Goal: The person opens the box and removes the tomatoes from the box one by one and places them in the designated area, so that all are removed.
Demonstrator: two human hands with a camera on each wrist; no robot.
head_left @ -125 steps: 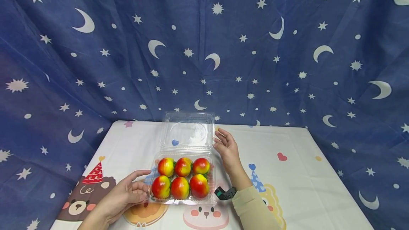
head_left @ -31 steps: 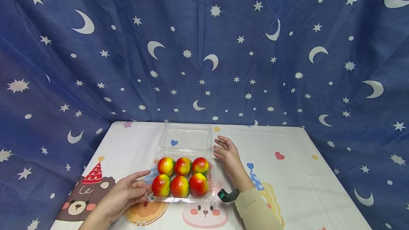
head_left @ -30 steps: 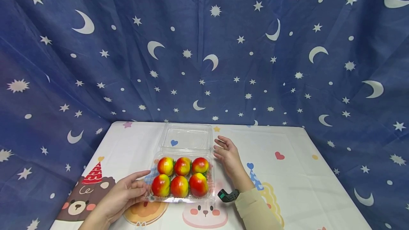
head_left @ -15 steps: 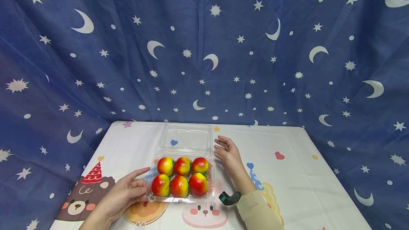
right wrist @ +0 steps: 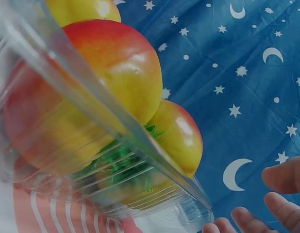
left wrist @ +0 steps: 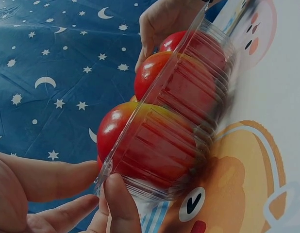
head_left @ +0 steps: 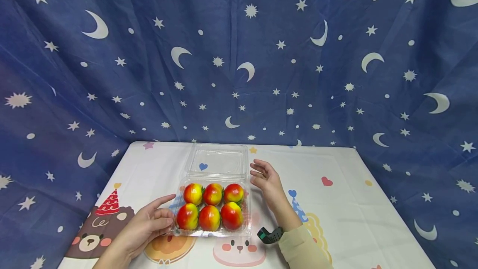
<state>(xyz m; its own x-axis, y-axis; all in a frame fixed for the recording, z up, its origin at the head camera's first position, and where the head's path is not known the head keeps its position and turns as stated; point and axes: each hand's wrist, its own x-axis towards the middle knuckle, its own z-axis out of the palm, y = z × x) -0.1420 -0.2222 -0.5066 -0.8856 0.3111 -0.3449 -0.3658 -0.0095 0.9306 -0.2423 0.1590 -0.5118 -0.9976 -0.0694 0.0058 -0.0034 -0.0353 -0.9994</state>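
A clear plastic clamshell container (head_left: 247, 228) sits on the table, its lid (head_left: 224, 160) folded back flat toward the far edge. Several red-and-yellow fruits (head_left: 209, 218), in two rows, fill its base; bits of green show among them in the right wrist view. At the base's left side, my left hand (head_left: 147, 224) pinches the rim between thumb and fingers (left wrist: 122, 206), seen close up in the left wrist view. My right hand (head_left: 269, 185) hovers beside the container's right side near the hinge, fingers loosely bent and holding nothing.
A white tablecloth (head_left: 347, 219) printed with cartoon animals and hearts covers the table. Behind and on both sides hangs a dark blue curtain (head_left: 209, 45) with moons and stars. A black band (head_left: 270, 235) is on my right wrist.
The lid, tilted up about four seconds ago with my right hand at its edge, now lies flat, and that hand is slightly away from it. My left hand stays at the container's left side.
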